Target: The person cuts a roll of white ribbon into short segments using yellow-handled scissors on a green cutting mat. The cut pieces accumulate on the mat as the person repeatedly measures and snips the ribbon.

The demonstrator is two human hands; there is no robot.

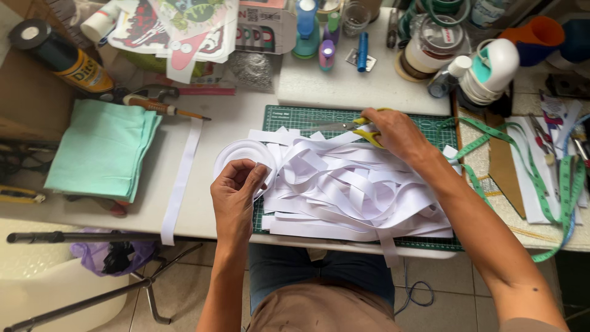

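the roll of white tape (246,154) sits on the table (209,123) by a heap of paper strips (356,190), pinched by the left hand (236,187). the right hand (399,132) grips yellow scissors (362,127) over the green mat (295,117).

- White ribbon roll (246,154): round, flat on the table, at nine o'clock of the strip pile.
- Yellow-handled scissors (359,127): blades closed, at the pile's twelve o'clock.
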